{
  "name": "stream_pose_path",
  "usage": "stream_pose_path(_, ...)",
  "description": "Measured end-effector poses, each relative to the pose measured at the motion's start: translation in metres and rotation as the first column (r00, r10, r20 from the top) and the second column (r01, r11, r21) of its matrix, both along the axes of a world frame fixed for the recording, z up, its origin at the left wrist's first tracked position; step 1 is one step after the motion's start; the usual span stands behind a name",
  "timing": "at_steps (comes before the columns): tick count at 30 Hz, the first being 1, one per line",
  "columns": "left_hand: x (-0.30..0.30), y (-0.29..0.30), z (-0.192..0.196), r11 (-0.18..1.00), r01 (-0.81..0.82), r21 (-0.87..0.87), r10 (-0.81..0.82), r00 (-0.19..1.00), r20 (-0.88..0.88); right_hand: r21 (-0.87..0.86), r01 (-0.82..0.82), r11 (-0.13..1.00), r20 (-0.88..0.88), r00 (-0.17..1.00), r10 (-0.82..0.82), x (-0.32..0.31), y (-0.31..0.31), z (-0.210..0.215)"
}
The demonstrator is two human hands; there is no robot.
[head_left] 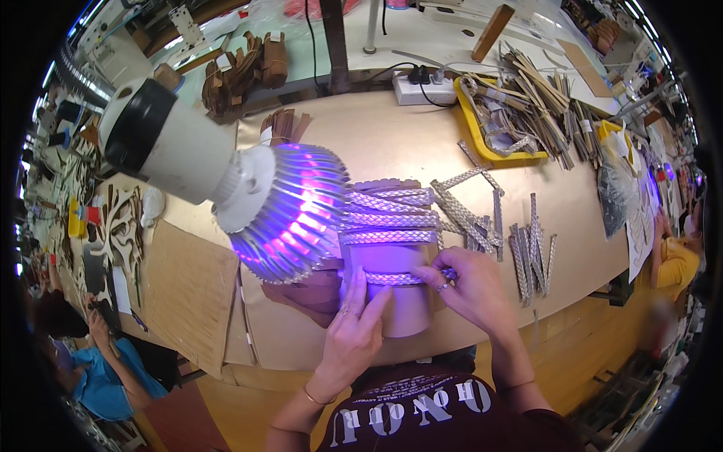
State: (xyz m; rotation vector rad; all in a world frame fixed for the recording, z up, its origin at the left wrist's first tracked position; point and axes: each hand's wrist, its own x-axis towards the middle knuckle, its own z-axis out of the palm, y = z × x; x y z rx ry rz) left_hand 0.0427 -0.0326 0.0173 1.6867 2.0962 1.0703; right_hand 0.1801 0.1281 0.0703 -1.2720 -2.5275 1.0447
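Observation:
A silvery braided strap [399, 279] lies across a smooth, rounded, tan form [403, 320] under violet light. My left hand [354, 324] has its fingers stretched out, the tips resting against the form by the strap's left end. At the strap's right end, my right hand [471, 290] is closed in a pinch, its fingertips partly hiding that end. Just beyond, several similar braided straps [388, 218] lie side by side over the same form. Brown flat pieces [305, 294] are stacked to the left, partly beneath the lamp.
A large finned lamp [290, 218] hangs close on the left. Loose braided straps [531, 260] lie to the right. A yellow tray [489, 154] holds strips at the back right, near a white power strip [425, 89]. A wooden board [188, 290] is at left; a person in blue [109, 377] sits beyond.

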Motion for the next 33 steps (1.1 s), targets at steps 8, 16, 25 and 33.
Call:
stream_pose_path(8,0.0,0.001,0.008,0.997,-0.018,-0.069,0.019,1.0,0.012,-0.092,0.078,0.993,-0.067,0.994,-0.084,0.002,-0.009,-0.021)
stream_pose_path(16,0.012,-0.002,0.025,0.994,-0.113,0.005,0.112,0.975,-0.191,-0.085,-0.011,0.996,-0.271,0.963,-0.012,-0.007,-0.007,-0.018)
stream_pose_path(25,0.014,-0.002,0.016,0.996,0.05,-0.068,-0.049,0.999,0.02,-0.304,0.002,0.953,-0.166,0.985,-0.055,0.009,0.002,-0.002)
stream_pose_path(33,0.016,0.002,0.022,0.983,0.057,-0.175,-0.062,0.998,-0.025,-0.097,-0.009,0.995,-0.15,0.989,-0.006,0.01,0.003,0.001)
